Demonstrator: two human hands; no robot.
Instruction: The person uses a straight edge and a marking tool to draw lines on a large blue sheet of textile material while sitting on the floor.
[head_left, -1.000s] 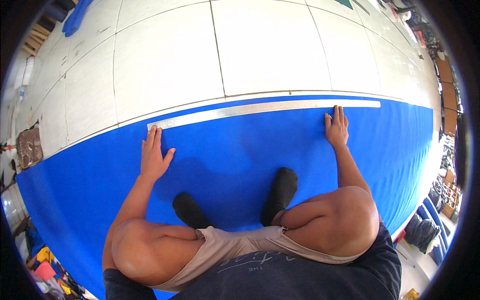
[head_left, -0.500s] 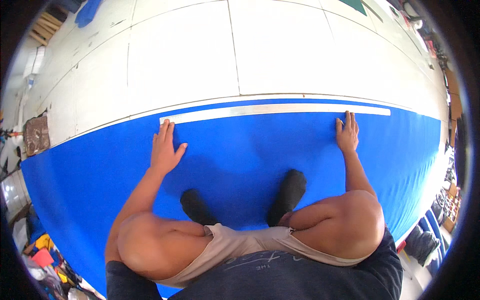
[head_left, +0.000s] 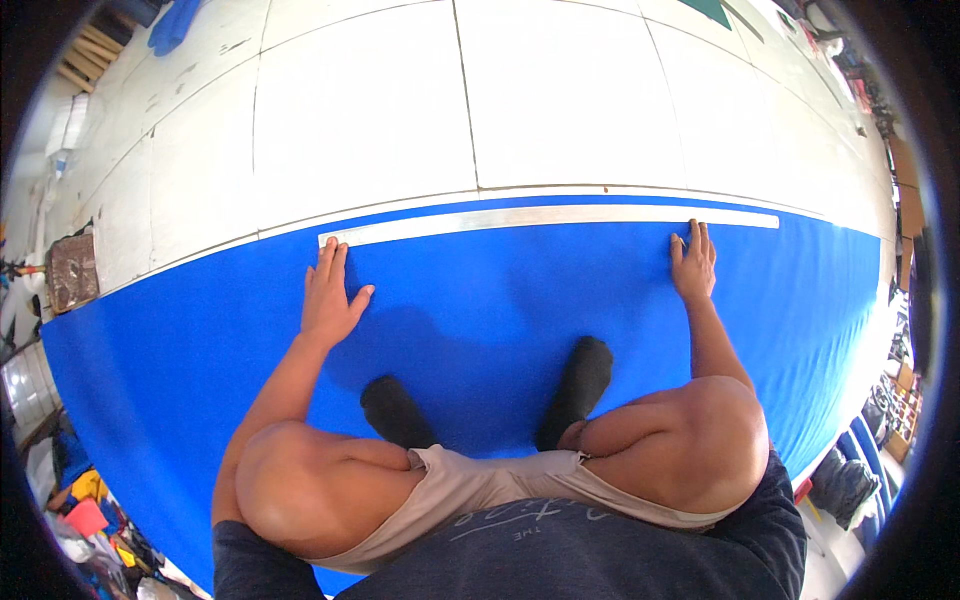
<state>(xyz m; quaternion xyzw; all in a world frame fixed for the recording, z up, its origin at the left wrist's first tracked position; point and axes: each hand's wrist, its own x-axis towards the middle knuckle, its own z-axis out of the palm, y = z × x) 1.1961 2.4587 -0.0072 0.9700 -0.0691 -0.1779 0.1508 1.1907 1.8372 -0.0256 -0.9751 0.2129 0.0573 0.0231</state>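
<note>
A long, pale metal ruler [head_left: 540, 217] lies across blue fabric [head_left: 480, 300], close to the fabric's far edge. My left hand [head_left: 332, 300] rests flat on the fabric with its thumb spread, and its fingertips touch the near edge of the ruler by the left end. Farther right, my right hand [head_left: 694, 265] also has its fingers stretched out. Its fingertips meet the ruler's near edge, some way in from the right end. Neither hand grips anything. I squat on the fabric in dark socks [head_left: 578, 390].
White floor tiles [head_left: 370, 110] stretch beyond the fabric's far edge. A brown box-like object [head_left: 72, 273] stands by the left corner. Colourful piled items [head_left: 88, 515] lie at lower left, and a dark plastic bag [head_left: 843, 490] sits at lower right. The fabric's right side shows ripples.
</note>
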